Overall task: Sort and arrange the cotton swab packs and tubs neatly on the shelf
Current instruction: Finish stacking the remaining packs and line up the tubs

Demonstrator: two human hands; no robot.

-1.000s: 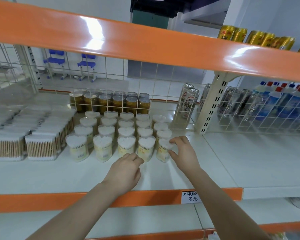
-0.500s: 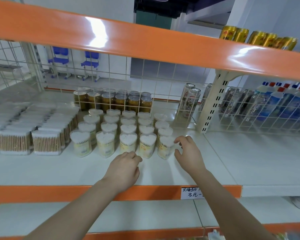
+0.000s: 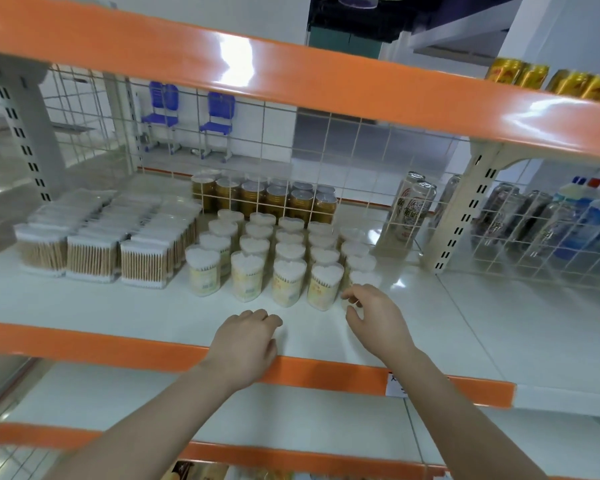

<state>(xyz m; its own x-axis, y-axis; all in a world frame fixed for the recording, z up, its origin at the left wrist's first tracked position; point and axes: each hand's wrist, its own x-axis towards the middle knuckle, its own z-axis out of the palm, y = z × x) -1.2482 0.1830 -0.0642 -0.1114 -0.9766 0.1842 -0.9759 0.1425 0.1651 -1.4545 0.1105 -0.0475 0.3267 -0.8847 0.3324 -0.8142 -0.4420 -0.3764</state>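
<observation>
Heart-shaped cotton swab tubs (image 3: 288,271) stand in several tidy rows on the white shelf (image 3: 465,327). Flat packs of wooden-stick swabs (image 3: 94,251) are lined up to their left. My right hand (image 3: 374,317) hovers just in front of the rightmost front tub (image 3: 362,278), fingers loosely curled and holding nothing; it hides the tub's lower part. My left hand (image 3: 246,341) rests near the shelf's front edge, fingers loosely curled, a little short of the front row of tubs and holding nothing.
A wire grid (image 3: 326,157) backs the shelf, with gold-lidded jars (image 3: 267,199) and tall cans (image 3: 409,209) behind it. An upright post (image 3: 465,209) bounds the bay on the right; bottles (image 3: 568,226) stand beyond. An orange shelf edge (image 3: 291,81) runs overhead.
My right hand let go of the rightmost front tub and drew back toward me. My left hand also pulled back toward the shelf edge. The view shifted right and lower.
</observation>
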